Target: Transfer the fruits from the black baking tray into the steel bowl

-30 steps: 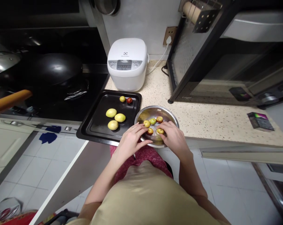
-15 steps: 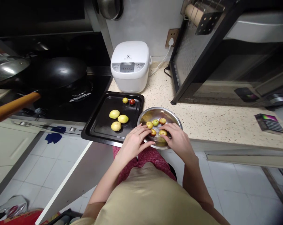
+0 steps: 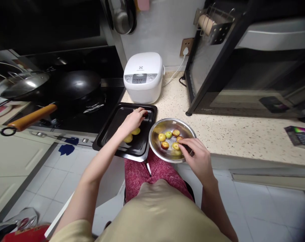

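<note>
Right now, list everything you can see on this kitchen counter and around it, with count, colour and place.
steel bowl: one, silver, counter front edge
small fruits: five showing, yellow, green, red-brown, inside the steel bowl
baking tray: one, black, left of the steel bowl
yellow fruits: two showing, on the baking tray, partly under the left hand
rice cooker: one, white, behind the baking tray
wok: one, black, orange handle, on the stove
glass lid: one, far left
rack: one, black, right
left hand: over the baking tray's far end
right hand: fingertips on a fruit in the steel bowl
</note>
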Demonstrator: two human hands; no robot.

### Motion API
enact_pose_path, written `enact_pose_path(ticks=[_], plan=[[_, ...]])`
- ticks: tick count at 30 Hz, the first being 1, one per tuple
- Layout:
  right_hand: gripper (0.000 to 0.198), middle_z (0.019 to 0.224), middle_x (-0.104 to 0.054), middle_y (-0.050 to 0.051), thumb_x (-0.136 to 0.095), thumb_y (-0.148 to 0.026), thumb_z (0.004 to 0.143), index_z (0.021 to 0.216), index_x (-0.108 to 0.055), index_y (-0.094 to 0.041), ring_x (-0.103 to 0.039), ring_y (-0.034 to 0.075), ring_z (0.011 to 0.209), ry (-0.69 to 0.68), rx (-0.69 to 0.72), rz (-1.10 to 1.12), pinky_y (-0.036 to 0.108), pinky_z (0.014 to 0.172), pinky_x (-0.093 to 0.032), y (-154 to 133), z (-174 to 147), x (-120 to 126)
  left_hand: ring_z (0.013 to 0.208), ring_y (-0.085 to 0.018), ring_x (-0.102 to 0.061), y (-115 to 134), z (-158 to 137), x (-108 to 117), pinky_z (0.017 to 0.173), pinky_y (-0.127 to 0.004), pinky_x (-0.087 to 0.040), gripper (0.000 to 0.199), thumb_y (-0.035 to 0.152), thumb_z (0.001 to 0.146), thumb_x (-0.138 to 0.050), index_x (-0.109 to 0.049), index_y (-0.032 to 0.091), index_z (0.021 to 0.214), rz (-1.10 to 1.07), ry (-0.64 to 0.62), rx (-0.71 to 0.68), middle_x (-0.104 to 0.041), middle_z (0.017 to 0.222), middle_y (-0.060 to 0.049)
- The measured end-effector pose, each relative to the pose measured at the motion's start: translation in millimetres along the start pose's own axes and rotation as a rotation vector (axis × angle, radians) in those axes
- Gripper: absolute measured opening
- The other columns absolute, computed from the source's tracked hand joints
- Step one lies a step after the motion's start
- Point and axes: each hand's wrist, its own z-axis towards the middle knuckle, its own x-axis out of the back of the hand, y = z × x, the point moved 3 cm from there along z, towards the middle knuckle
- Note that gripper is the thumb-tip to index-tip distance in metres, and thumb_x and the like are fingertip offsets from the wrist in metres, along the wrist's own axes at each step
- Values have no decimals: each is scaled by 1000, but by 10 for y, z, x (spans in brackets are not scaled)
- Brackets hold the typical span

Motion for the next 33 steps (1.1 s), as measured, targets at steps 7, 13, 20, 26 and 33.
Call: enact_pose_path(ticks=[7, 13, 20, 26, 33], plan=[[14, 97, -79, 5, -61, -21, 99, 101, -74, -25, -72, 24, 93, 37, 19, 19, 42, 86, -59, 8, -44, 56, 105, -24, -70, -108, 328, -182, 89, -33, -56, 32, 7, 93, -60, -68, 20, 122, 158, -117, 45, -66, 127, -10], [15, 96, -79, 5, -61, -20, 99, 100, -74, -25, -72, 23, 92, 66, 9, 39, 41, 87, -58, -26, -35, 93, 98, -24, -69, -59, 392, -242, 82, -31, -55, 26, 6, 91, -60, -69, 16, 114, 178, -114, 73, -66, 117, -12], [14, 94, -79, 5, -62, -19, 98, 98, -75, -25, -72, 23, 90, 96, 6, 55, 41, 86, -59, -60, -38, 85, 96, -22, -69, 161, 213, -22, 85, -33, -56, 30, 13, 94, -63, -66, 20, 123, -3, 40, 1, -67, 117, -9], [16, 101, -80, 6, -62, -20, 98, 105, -75, -25, -74, 23, 96, 140, 2, 53, 41, 89, -60, -128, -5, 15, 100, -21, -69, 739, -338, 95, 90, -34, -58, 29, 18, 96, -67, -65, 19, 125, -366, 255, -194, -68, 117, -8], [28, 103, -77, 6, -74, -26, 93, 121, -71, -23, -73, 21, 87, 116, -12, 104, 35, 81, -61, -232, 44, -123, 113, -23, -69, 1266, -790, -140, 99, -35, -58, 35, 18, 98, -65, -61, 22, 133, -561, 309, -188, -68, 122, -9]])
